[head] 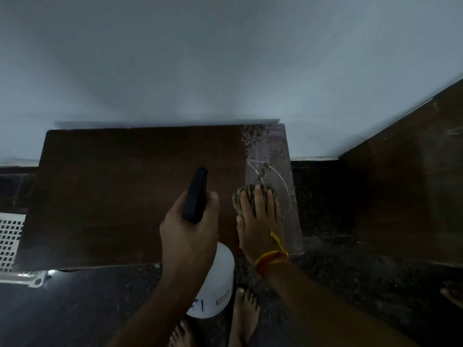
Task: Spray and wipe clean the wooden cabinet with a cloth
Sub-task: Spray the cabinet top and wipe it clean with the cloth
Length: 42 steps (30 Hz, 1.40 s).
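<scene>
On cabinet (112, 196) | right hand (260, 221) flat pressing cloth (246, 196) | left hand (190, 234) gripping sprayer (196, 196)

Left hand (190, 234) is curled in a closed grip, knuckles up; right hand (260, 221) lies flat, fingers (259, 199) spread forward.

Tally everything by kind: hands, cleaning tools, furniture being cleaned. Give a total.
Hands: 2, the left hand gripping the spray bottle and the right hand pressing the cloth.
Cleaning tools: 2, spray bottle and cloth.
Furniture: 1, the wooden cabinet.
Total: 5
</scene>
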Each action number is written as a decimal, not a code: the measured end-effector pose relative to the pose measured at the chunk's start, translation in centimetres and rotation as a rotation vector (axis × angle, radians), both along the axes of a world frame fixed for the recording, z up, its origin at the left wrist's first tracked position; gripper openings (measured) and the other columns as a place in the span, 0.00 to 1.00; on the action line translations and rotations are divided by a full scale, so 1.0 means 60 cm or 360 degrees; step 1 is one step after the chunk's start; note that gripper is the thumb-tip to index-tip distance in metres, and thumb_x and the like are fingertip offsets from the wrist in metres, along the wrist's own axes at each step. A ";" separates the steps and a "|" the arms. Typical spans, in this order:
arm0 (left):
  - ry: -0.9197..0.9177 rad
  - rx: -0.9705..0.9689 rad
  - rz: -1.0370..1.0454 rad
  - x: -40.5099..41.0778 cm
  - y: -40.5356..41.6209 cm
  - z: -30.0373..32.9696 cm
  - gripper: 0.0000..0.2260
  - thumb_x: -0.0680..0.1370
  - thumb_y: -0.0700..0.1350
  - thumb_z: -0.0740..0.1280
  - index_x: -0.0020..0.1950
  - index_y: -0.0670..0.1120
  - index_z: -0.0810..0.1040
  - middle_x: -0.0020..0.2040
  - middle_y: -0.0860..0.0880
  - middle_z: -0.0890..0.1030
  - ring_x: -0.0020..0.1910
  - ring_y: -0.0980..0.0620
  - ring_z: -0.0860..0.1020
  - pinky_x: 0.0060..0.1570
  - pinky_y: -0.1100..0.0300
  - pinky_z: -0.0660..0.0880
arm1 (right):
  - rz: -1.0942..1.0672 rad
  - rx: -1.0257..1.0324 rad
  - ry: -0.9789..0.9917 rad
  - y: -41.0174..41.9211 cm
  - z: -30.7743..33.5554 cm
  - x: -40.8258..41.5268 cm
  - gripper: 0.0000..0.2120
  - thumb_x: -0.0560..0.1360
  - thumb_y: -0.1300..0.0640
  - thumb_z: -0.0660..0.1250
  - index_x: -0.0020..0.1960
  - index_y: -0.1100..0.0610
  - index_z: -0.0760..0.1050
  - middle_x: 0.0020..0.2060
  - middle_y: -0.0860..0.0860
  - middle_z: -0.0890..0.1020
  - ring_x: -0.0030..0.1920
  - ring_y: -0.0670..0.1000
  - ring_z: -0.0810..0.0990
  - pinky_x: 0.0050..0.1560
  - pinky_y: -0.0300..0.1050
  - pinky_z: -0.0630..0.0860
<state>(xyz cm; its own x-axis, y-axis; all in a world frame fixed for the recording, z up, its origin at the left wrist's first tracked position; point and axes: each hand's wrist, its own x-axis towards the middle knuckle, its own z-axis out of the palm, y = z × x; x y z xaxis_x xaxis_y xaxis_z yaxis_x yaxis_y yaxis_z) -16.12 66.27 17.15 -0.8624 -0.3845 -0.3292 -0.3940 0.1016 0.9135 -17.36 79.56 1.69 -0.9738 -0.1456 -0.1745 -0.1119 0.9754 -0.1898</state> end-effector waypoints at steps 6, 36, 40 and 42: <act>0.0024 -0.0021 0.0019 -0.023 0.008 -0.002 0.11 0.76 0.53 0.65 0.37 0.70 0.75 0.36 0.46 0.78 0.32 0.43 0.78 0.29 0.53 0.76 | 0.0002 0.0055 0.0005 0.004 -0.009 0.045 0.27 0.76 0.47 0.52 0.74 0.53 0.63 0.74 0.58 0.63 0.73 0.64 0.62 0.71 0.62 0.63; -0.0110 -0.0041 0.0028 -0.061 0.013 -0.020 0.05 0.76 0.52 0.65 0.39 0.58 0.76 0.34 0.47 0.78 0.31 0.46 0.77 0.28 0.57 0.74 | 0.0052 0.0003 0.0134 0.000 -0.007 -0.113 0.26 0.78 0.49 0.58 0.74 0.55 0.63 0.75 0.59 0.62 0.74 0.65 0.59 0.72 0.63 0.59; -0.0089 -0.0054 0.0026 -0.073 0.016 -0.015 0.07 0.76 0.52 0.66 0.39 0.61 0.76 0.35 0.46 0.78 0.31 0.44 0.77 0.29 0.52 0.75 | 0.0085 0.0012 0.0102 0.010 -0.009 -0.078 0.26 0.77 0.48 0.54 0.74 0.53 0.64 0.74 0.58 0.64 0.74 0.63 0.61 0.72 0.63 0.61; -0.0108 -0.0052 0.0017 -0.077 0.016 -0.013 0.08 0.77 0.52 0.66 0.39 0.62 0.76 0.36 0.46 0.78 0.32 0.43 0.77 0.30 0.48 0.76 | 0.0088 0.0023 0.0105 0.008 -0.008 -0.092 0.25 0.77 0.49 0.55 0.74 0.53 0.64 0.74 0.58 0.64 0.74 0.63 0.61 0.72 0.63 0.61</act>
